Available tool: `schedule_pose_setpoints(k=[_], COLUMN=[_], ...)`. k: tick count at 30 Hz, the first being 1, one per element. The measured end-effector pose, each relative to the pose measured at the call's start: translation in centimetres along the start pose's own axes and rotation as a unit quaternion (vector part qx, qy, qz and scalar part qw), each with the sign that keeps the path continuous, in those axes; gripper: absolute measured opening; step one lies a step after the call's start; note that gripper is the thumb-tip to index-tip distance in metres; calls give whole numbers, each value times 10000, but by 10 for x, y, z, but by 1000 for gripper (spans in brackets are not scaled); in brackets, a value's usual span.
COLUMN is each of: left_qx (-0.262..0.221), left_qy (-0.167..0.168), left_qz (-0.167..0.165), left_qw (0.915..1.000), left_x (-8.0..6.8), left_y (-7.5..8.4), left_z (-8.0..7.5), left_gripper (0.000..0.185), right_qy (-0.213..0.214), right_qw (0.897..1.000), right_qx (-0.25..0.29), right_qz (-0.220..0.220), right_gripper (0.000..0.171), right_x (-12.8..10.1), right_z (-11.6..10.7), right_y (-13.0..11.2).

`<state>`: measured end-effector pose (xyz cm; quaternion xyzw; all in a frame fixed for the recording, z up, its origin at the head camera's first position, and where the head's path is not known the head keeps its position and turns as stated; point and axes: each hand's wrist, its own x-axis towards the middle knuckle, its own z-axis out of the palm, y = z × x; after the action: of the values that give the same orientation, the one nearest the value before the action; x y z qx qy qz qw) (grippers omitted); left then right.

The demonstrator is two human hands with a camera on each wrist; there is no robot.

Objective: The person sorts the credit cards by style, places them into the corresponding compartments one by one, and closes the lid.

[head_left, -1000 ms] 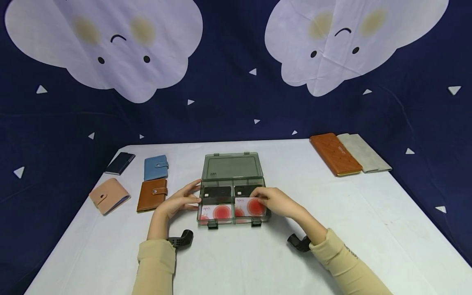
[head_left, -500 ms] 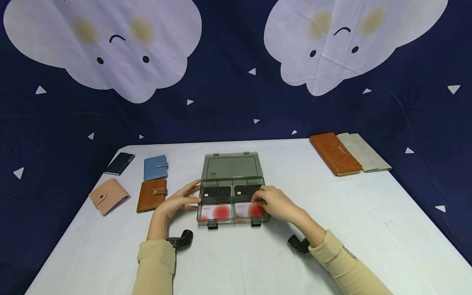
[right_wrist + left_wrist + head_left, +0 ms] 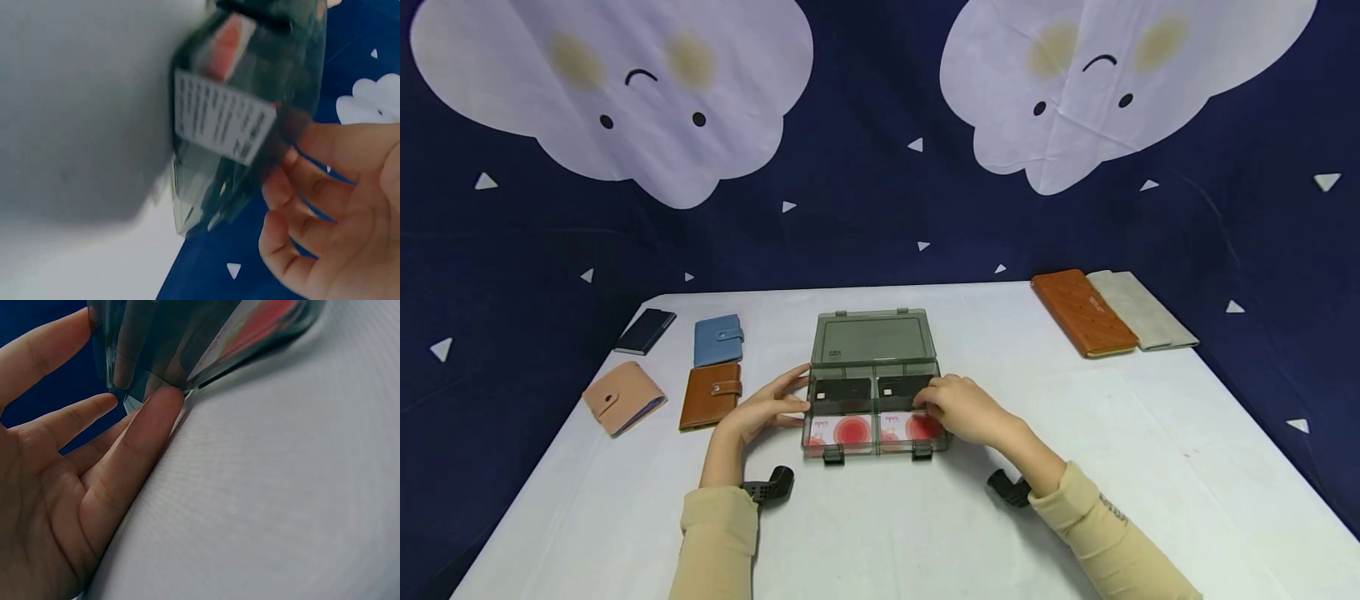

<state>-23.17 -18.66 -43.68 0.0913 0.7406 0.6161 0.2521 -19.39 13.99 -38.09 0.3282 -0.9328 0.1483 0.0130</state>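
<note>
A translucent grey-green plastic box (image 3: 874, 337) lies with its lid raised at the table's middle in the head view. A black card (image 3: 853, 393) with a chip sits in its back left compartment, another black card (image 3: 897, 388) in the back right. Red-and-white cards fill the front: a left card (image 3: 842, 430) and a right card (image 3: 898, 427). My left hand (image 3: 765, 410) touches the box's left side with extended fingers. Over the right front card's right end, my right hand (image 3: 966, 410) reaches in with bent fingers; whether they pinch it is hidden. A printed label (image 3: 222, 115) shows on the box.
On the left lie a dark card holder (image 3: 645, 331), a blue wallet (image 3: 717, 340), a brown wallet (image 3: 710, 397) and a pink wallet (image 3: 623, 397). An orange-brown long wallet (image 3: 1082, 314) and a grey wallet (image 3: 1142, 310) lie back right. A patterned cloth (image 3: 880, 225) hangs behind.
The right front red-and-white card has dropped lower into its compartment, and my right hand has moved slightly with it. My left hand has stayed at the box's side.
</note>
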Motion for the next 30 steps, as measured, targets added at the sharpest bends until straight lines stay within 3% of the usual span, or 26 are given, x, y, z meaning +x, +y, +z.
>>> schedule_pose_setpoints(k=[3,5,8,9,13,16,18,20,21,24,26,27,30], left_qx=[-1,-4,-15,-18,-6,2,-11,-29,-24,-22,-23,-25,-57], left_qy=[-9,-3,32,37,46,20,1,-14,-37,-69,-93,-100,-72], left_qz=[19,15,-5,-9,-12,-6,6,16,39,67,83,95,93], left_qw=[10000,10000,10000,10000,10000,10000,10000,10000,10000,10000,9999,9999,9999], left_x=[0,0,0,0,0,1,2,3,3,3,3,3,2], left_y=[0,-1,-1,0,0,0,0,0,0,-1,-1,-1,0], left_z=[0,0,-1,-1,-1,0,0,0,0,0,-1,-1,-1], left_gripper=[78,78,78,78,78,78,78,79,79,80,81,81,81], right_qy=[276,513,604,653,23,-149,-124,-11,93,96,354,456,666], right_qw=[9971,9893,9641,9550,9190,9090,9053,8976,8903,8644,8430,8328,8143], right_qx=[705,1287,2314,2637,3343,3511,3641,3870,4095,4521,5024,5222,5479], right_qz=[114,450,1151,1186,2089,2242,2183,2111,1989,2198,1890,1779,1794], right_gripper=[23,25,31,34,54,63,66,70,74,80,80,78,71], right_x=[10,20,39,47,75,89,101,110,118,127,130,129,117], right_z=[-5,-6,-5,5,29,49,67,81,95,101,105,101,65], right_y=[15,28,54,74,119,141,163,179,198,209,216,212,165])
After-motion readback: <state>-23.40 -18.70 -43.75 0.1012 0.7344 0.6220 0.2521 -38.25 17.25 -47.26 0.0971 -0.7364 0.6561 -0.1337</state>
